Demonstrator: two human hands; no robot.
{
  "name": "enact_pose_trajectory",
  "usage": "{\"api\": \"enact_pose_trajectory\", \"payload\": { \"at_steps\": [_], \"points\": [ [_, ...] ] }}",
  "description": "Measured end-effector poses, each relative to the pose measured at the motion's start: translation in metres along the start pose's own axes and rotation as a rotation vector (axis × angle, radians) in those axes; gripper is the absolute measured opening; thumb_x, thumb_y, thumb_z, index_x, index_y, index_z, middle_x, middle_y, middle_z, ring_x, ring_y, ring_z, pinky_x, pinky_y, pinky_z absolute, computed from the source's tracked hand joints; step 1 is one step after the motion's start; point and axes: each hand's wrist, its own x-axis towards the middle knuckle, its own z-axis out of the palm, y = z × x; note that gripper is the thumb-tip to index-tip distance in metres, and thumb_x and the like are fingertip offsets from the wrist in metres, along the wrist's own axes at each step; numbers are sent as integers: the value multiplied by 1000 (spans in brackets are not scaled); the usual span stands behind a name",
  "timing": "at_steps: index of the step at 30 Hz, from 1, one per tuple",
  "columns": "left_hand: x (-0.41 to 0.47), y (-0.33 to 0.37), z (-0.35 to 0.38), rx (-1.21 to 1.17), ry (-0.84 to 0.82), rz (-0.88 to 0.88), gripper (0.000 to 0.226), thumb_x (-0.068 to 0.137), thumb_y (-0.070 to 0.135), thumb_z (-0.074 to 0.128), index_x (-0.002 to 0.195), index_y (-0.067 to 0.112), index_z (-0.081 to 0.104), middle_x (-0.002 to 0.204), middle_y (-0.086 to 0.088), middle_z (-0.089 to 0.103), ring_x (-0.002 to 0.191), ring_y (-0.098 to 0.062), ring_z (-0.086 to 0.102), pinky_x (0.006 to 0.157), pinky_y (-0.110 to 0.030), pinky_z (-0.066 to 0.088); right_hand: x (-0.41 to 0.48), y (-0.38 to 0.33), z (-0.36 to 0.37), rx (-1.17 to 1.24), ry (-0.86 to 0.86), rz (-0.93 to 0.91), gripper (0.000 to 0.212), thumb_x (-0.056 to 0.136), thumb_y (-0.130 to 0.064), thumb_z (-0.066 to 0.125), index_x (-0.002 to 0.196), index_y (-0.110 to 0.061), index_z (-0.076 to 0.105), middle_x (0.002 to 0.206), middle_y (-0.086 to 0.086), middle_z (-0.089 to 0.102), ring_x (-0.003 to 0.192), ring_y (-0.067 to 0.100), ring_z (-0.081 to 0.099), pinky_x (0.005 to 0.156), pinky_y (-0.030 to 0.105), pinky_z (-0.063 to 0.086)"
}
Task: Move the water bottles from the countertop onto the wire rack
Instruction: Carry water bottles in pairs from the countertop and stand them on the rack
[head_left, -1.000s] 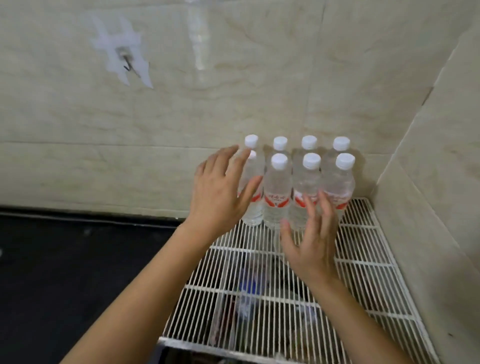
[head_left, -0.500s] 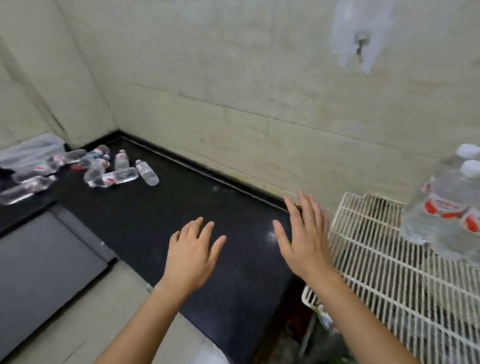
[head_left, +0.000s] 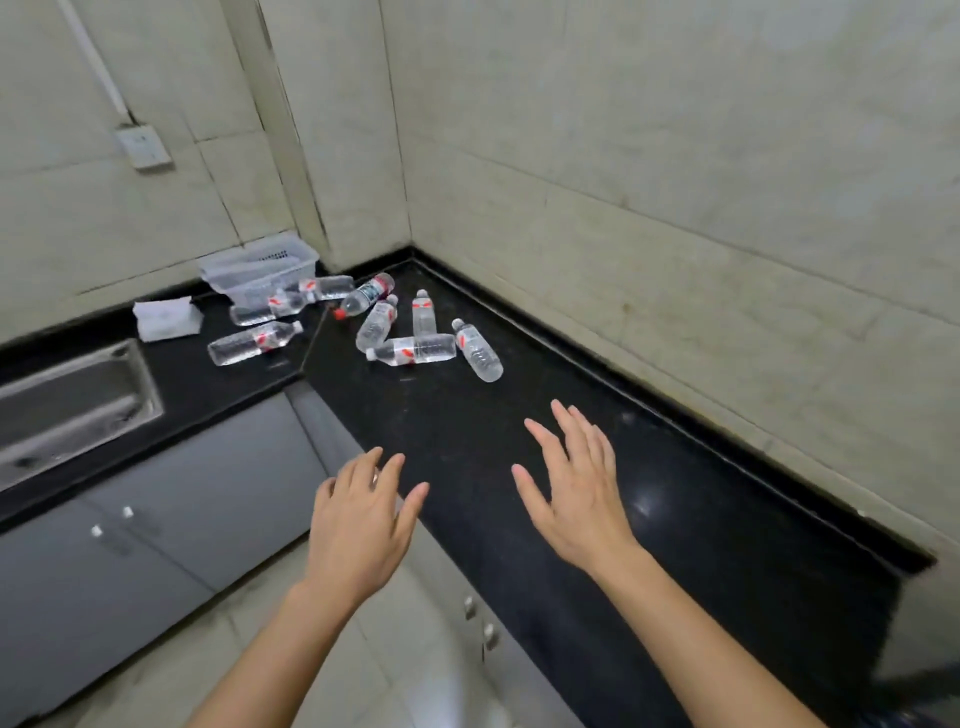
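Several clear water bottles with red-and-white labels lie on their sides on the black countertop (head_left: 675, 519) near the far corner. The nearest bottle (head_left: 477, 351) lies at the right of the cluster, another (head_left: 413, 349) beside it, and one (head_left: 254, 343) lies apart at the left. My left hand (head_left: 361, 519) hovers over the counter's front edge with fingers spread, holding nothing. My right hand (head_left: 576, 493) floats above the counter, fingers straight, also empty. Both hands are well short of the bottles. The wire rack is out of view.
A clear plastic basket (head_left: 260, 267) stands in the corner behind the bottles, with a white cloth (head_left: 167, 318) to its left. A steel sink (head_left: 72, 400) sits at far left. Grey cabinet doors (head_left: 156, 545) lie below the counter. Tiled walls close the back and right.
The view has swung left from the wire rack with its standing bottles to the countertop corner. Both empty hands moved along, from the rack to above the counter.
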Motion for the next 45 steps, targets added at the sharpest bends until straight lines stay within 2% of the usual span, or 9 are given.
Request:
{"api": "enact_pose_trajectory", "payload": {
  "at_steps": [8,12,18,23,29,33,37,41,45],
  "points": [
    [123,-52,35,-18,-54,-1,69,98,62,22,136,19,60,142,-8,58,130,-28,56,102,-47,46,128,7,100,28,-32,62,55,100,-45,48,147,-18,48,161,14,34,151,32,26,123,53,22],
    [193,-89,54,-73,-156,-73,64,100,61,26,149,24,43,155,-1,43,143,-22,40,112,-42,38,201,9,151,54,-105,120,57,98,-42,55,148,-17,46,160,14,34,149,32,29,122,52,25],
    [267,-143,94,-57,-345,-68,63,101,59,32,153,24,34,157,2,38,141,-20,42,112,-41,40,266,18,213,19,-288,236,63,92,-40,64,147,-14,47,154,17,39,142,36,40,115,52,36],
    [340,-178,134,-74,-428,25,64,100,58,38,152,21,34,153,0,40,138,-22,42,108,-40,44,291,29,246,-38,-381,401,69,97,-44,57,156,-19,30,163,12,24,151,30,24,122,44,22],
    [457,-204,185,-53,-510,238,70,98,53,47,156,19,27,156,-9,34,139,-30,39,106,-46,44,338,35,291,-154,-504,664,80,97,-46,56,159,-16,14,165,18,13,153,36,17,123,48,18],
    [524,-206,218,-32,-481,461,68,98,43,54,157,19,28,158,-18,31,144,-37,33,113,-51,34,381,46,319,-187,-514,756,90,97,-42,58,162,-22,-1,168,19,-3,155,39,2,125,53,11],
    [543,-214,253,-24,-560,477,72,96,43,59,158,27,27,162,-22,27,139,-42,41,117,-50,28,400,61,346,-135,-519,905,96,98,-42,57,161,-27,-14,169,16,-10,156,40,-7,123,54,11],
    [532,-223,278,-44,-435,489,83,81,34,79,153,25,40,149,-28,44,118,-48,55,108,-57,37,392,65,363,-206,-498,938,84,100,-33,58,162,-25,1,160,17,25,143,37,32,107,49,43],
    [537,-222,285,33,-371,507,85,82,21,78,155,24,34,141,-28,47,111,-45,56,106,-55,37,383,45,365,-116,-456,1019,82,96,-38,65,160,-24,17,144,16,41,128,36,46,99,48,47]
  ]
}}
